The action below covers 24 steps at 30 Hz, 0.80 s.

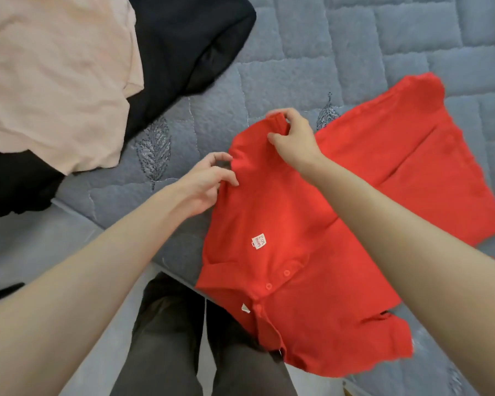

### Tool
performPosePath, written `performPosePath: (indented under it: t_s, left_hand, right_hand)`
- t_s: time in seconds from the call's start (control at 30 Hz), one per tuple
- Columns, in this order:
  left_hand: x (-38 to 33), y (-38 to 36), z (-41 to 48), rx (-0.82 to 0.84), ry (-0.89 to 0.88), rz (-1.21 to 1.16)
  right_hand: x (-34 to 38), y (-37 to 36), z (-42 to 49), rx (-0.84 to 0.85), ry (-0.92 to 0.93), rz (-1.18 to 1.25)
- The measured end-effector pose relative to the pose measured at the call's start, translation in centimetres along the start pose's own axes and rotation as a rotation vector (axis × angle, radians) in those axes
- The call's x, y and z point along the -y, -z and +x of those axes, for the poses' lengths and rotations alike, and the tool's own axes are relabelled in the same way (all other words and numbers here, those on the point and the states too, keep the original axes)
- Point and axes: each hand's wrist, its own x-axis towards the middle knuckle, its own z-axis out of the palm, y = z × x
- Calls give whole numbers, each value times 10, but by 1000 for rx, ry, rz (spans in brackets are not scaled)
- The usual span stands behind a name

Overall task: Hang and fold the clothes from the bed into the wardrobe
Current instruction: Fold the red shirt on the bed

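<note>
While left hand (206,181) and right hand (295,138) pinch one red shirt (297,238), one peach top (55,81) lies apart.

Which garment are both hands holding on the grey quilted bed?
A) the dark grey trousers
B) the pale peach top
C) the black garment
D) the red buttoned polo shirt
D: the left hand and right hand both pinch the red buttoned polo shirt near one sleeve, while the pale peach top and black garment lie apart, untouched.
</note>
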Motion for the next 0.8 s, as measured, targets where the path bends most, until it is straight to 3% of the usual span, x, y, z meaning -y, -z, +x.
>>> performPosePath:
  t_s: [0.1,0.2,0.33,0.43,0.53,0.63,0.8]
  left_hand:
    - [-8,9,-5,40,98,-124]
    - [-2,17,2,-38,165,-9]
    - [11,12,10,93,206,-120]
    - [13,9,12,75,114,-182]
    - [6,17,14,-83,-135,-83]
    - [-5,25,12,-71,-267,37]
    - [-16,29,3,-36,-313,144]
  right_hand:
    - [15,-8,7,29,106,89]
    - [15,-16,6,54,148,100]
    - [6,-17,0,-54,107,206]
    - [-1,-9,-6,-116,109,169]
    - [-7,-5,-10,-146,91,3]
    - [-8,-7,-8,-218,76,-173]
    - [2,-20,-6,-270,60,-29]
